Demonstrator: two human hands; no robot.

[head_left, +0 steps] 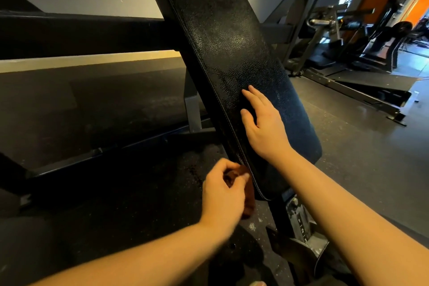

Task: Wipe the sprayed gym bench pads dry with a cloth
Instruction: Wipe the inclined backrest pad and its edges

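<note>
The long black bench pad point(222, 42), padded vinyl with a pebbled grain and a stitched seam along its edge, slants up across the view. The right hand point(264, 125) lies flat on its lower face, fingers straight and slightly spread, holding nothing. The left hand point(222, 195) curls round a rust-brown cloth point(249, 208) (soft, bunched) at the pad's lower left edge, above the speckled rubber floor point(116, 104).

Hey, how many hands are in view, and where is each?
2. The right hand lies flat on the black bench pad; the left hand grips a brown cloth at the pad's lower edge.
</note>
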